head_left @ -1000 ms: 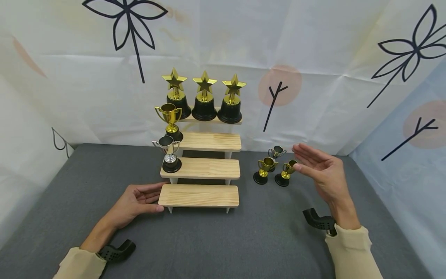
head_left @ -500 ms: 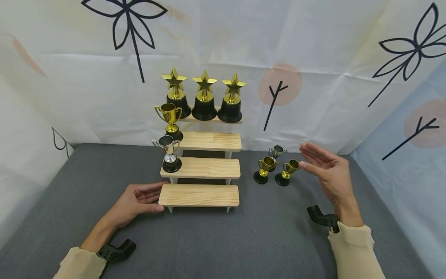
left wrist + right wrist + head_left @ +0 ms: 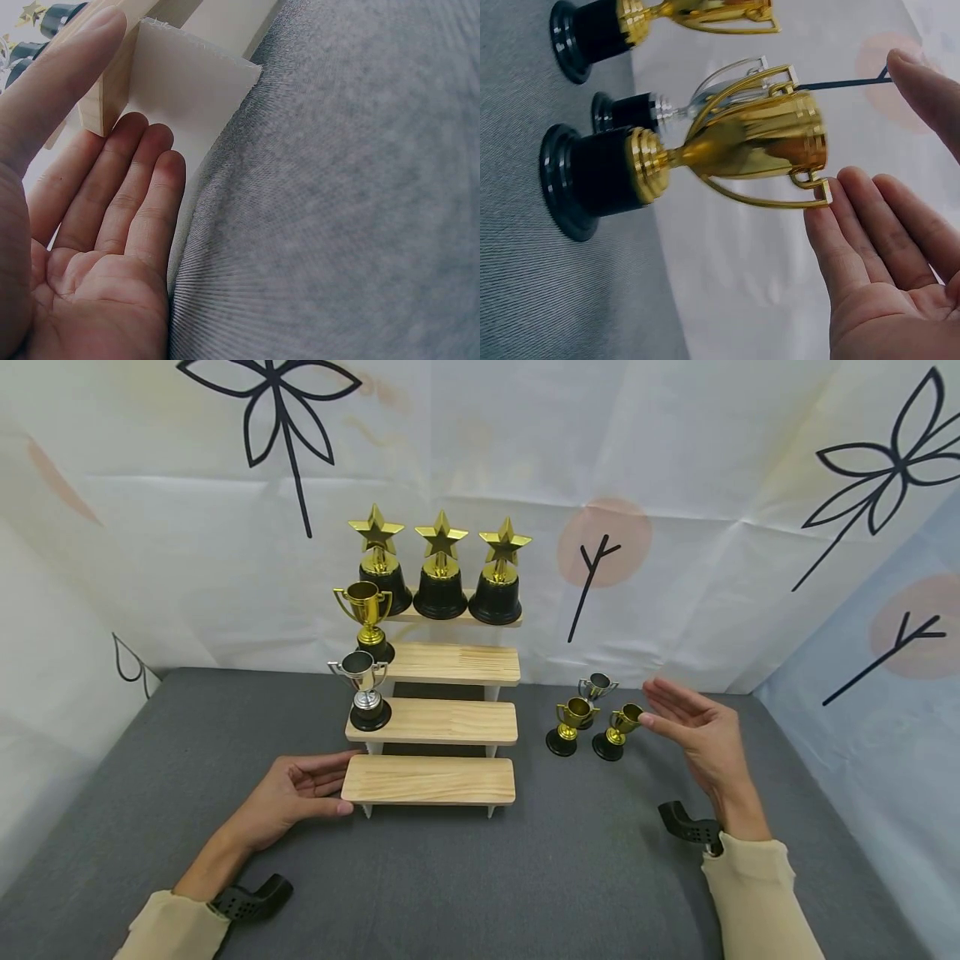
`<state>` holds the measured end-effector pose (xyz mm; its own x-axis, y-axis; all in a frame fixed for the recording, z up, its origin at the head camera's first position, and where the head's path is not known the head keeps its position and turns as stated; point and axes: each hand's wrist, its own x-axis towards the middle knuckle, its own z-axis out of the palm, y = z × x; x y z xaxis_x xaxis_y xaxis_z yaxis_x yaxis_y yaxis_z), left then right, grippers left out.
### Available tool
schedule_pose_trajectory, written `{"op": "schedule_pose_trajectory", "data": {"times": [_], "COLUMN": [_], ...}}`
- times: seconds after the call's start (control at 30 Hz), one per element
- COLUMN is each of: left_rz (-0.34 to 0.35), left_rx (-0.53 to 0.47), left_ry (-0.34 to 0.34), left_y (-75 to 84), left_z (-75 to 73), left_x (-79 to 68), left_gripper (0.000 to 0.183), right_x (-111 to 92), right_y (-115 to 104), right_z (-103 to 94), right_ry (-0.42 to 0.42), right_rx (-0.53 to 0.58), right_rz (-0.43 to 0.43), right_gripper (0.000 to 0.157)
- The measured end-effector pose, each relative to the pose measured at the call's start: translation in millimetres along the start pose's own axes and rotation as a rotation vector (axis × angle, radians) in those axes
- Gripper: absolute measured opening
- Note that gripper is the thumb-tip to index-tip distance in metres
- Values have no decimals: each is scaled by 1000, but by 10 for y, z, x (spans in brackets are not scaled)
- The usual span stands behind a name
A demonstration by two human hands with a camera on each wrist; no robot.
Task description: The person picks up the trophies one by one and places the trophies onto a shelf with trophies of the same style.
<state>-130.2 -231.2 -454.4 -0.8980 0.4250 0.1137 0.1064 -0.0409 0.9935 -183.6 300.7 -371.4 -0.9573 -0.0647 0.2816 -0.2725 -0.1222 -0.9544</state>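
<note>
Apparently steadying it, the left hand (image 3: 276,806), fingers straight, thumb apart, lies at the left end of a pale wooden four-tiered stand (image 3: 429,781). Rightward, gold and silver two-handled black-based cups (image 3: 574,714) stand clustered, likely for easy reach. The right hand (image 3: 703,735), fingers extended, thumb apart, is just beside the nearest gold cup (image 3: 617,734); contact cannot be told.

The left hand (image 3: 285,802) is held with fingers (image 3: 97,184) nearly straight, thumb (image 3: 71,79) apart, palm turned inward. The right hand (image 3: 705,735) reaches farther forward, fingers extended, thumb spread; how far its wrist (image 3: 741,814) bends is hard to judge.
</note>
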Motion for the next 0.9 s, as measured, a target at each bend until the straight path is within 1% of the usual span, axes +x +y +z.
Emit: {"op": "schedule_pose_trajectory", "data": {"times": [0.2,0.47,0.57,0.9], "left_rz": [11,3,-3,-10], "left_rx": [2,9,8,11], "left_ry": [2,3,5,7], "left_y": [-1,4,-2,10], "left_z": [-4,7,5,6], "left_x": [-1,-3,-1,1], "left_gripper": [71,72,73,74], "right_x": [-7,-10,-5,6], "right_y": [76,173,215,342], "right_z": [-48,-95,-119,-150], "right_ry": [-28,-36,-45,-64], "right_rx": [-28,-168,-201,-204], "right_rz": [47,109,121,153], "right_gripper": [58,58,59,63]}}
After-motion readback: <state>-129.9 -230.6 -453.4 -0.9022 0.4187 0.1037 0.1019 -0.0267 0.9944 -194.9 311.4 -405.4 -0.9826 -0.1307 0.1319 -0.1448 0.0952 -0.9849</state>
